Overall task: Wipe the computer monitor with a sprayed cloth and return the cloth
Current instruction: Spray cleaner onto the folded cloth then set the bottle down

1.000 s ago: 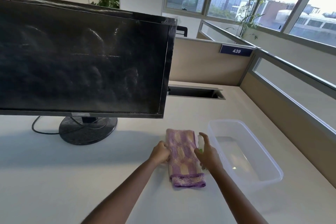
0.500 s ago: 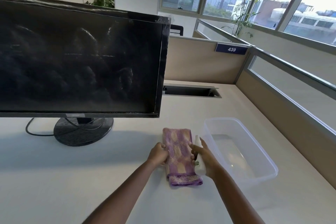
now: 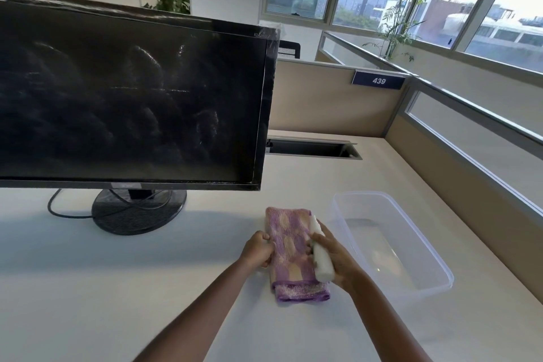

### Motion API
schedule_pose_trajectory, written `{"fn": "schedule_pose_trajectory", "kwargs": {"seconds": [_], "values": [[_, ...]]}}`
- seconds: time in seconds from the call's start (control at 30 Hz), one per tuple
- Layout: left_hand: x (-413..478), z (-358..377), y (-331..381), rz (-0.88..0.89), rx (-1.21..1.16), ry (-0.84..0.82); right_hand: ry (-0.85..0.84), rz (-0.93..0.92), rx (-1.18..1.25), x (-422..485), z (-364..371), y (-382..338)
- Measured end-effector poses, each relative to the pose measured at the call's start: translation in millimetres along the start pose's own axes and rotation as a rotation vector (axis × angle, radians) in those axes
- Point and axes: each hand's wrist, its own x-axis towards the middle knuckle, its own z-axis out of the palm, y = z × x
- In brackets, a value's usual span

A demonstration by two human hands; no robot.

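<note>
A folded purple and tan cloth (image 3: pixel 291 250) lies flat on the white desk (image 3: pixel 88 288), in front of and to the right of the monitor. My left hand (image 3: pixel 257 248) grips the cloth's left edge. My right hand (image 3: pixel 335 258) holds a small white spray bottle (image 3: pixel 321 256), tilted low over the cloth's right side with its top pointing away from me. The black monitor (image 3: pixel 132 100) stands at the left on a round base (image 3: pixel 138 210). Its dark screen shows smears and streaks.
A clear plastic tub (image 3: pixel 390 244) sits just right of my right hand. A black cable (image 3: pixel 58 210) loops beside the monitor base. A cable slot (image 3: pixel 311 148) opens at the desk's back. Beige partitions (image 3: pixel 329 97) close off the back and right.
My right hand has tipped the white bottle from upright to lying low over the cloth. My left hand stays on the cloth's left edge. The head camera has shifted slightly.
</note>
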Motion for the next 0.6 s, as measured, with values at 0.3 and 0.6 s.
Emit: {"fn": "schedule_pose_trajectory", "kwargs": {"seconds": [0.3,0.6], "values": [[-2.4,-1.1,1.5,-0.004,0.01,-0.004,0.015,0.092,0.089,-0.8,-2.2,-1.1],[-4.1,-0.9,1.9,-0.004,0.014,0.004,0.012,0.025,0.008,0.9,7.4,-0.2]]}}
